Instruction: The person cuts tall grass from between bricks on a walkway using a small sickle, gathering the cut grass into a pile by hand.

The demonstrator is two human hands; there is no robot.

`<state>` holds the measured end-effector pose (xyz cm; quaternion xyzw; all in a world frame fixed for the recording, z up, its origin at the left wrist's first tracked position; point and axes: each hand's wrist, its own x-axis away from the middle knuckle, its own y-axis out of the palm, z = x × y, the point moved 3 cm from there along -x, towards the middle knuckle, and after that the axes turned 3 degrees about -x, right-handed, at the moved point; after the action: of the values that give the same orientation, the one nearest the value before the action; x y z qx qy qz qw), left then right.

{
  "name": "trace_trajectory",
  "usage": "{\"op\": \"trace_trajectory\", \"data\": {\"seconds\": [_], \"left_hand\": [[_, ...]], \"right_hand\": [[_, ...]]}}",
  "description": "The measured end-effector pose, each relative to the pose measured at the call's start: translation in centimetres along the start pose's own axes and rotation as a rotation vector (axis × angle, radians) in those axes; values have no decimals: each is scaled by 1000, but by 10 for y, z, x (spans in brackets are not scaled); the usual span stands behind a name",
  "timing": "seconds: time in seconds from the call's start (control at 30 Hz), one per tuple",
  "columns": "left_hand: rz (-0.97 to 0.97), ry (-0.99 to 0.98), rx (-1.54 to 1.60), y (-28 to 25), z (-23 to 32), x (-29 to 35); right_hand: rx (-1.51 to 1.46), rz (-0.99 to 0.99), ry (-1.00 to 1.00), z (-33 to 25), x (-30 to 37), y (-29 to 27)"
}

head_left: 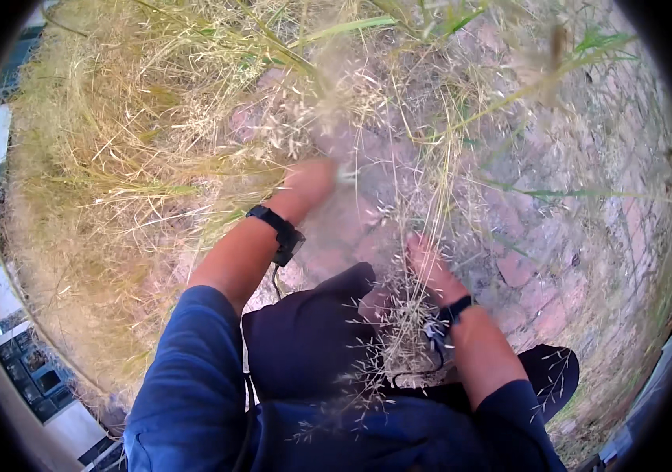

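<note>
My left hand (310, 187) is over the stony ground at the edge of the dry grass (147, 141), smeared by motion. A small pale thing (345, 176) shows by its fingertips, too blurred to name. To the right and nearer my body is my right hand (435, 270), its fingers pointing up and left. Thin dry grass stalks with seed heads (408, 315) hang in front of it and partly hide the fingers. Whether it grips any stalks, I cannot tell. Each wrist wears a black band (279, 233) with a small device on it.
Reddish paving stones (521, 267) with dry grass between them spread to the right. Green blades (351, 29) arch across the top, close to the view. My dark-clad knee (304, 338) is below the hands. A pale wall with dark tiled panels (37, 377) runs along the left.
</note>
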<state>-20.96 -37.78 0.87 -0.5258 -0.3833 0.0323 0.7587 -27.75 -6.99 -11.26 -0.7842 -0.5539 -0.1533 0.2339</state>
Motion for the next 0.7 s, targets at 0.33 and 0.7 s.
{"op": "trace_trajectory", "data": {"seconds": [0.33,0.7], "left_hand": [[403,177,-306,6,-38,2],[362,231,-53,14,-94,-24]], "right_hand": [[-757,25,414,-87,-32,-15],[-360,18,44,-118,-87,31]]}}
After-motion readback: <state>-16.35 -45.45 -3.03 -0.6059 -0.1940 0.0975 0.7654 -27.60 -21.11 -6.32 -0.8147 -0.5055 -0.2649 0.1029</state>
